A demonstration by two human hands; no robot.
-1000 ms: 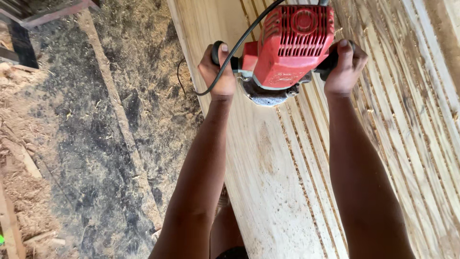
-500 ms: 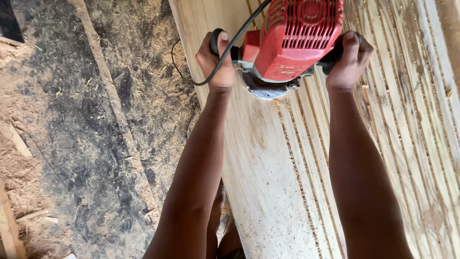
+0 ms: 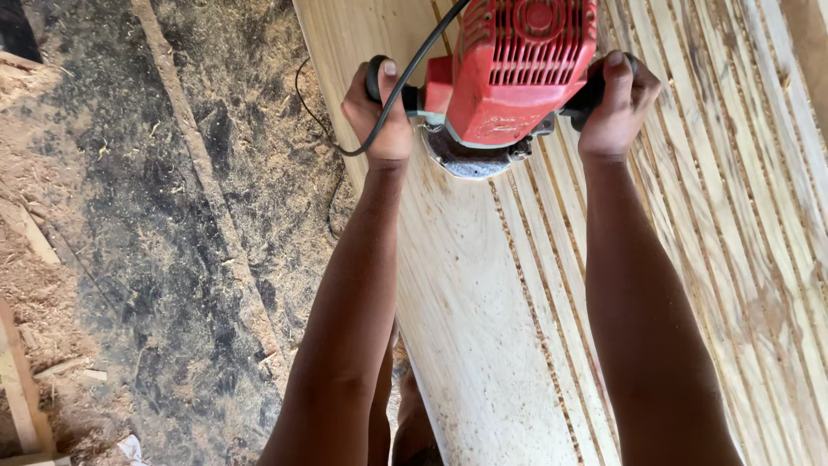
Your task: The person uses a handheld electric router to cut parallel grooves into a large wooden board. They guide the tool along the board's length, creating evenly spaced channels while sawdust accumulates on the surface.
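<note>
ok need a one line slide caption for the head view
Both hands, left hand and right hand, grip the side handles of a red router on a grooved wooden board above a sawdust-covered floor.

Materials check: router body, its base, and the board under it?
Router body: likely moulded plastic, red, with vent slots. Its base: looks like bare grey metal, dull sheen. Board: pale unfinished wood, visible grain, routed grooves, dust. Left hand and right hand grip black handles.

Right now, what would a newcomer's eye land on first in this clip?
The red power router at top centre, sitting on a pale wooden board. The left hand and right hand grip its black side handles. Long parallel grooves run down the board's right part, and sawdust covers the dark floor to the left.
</note>
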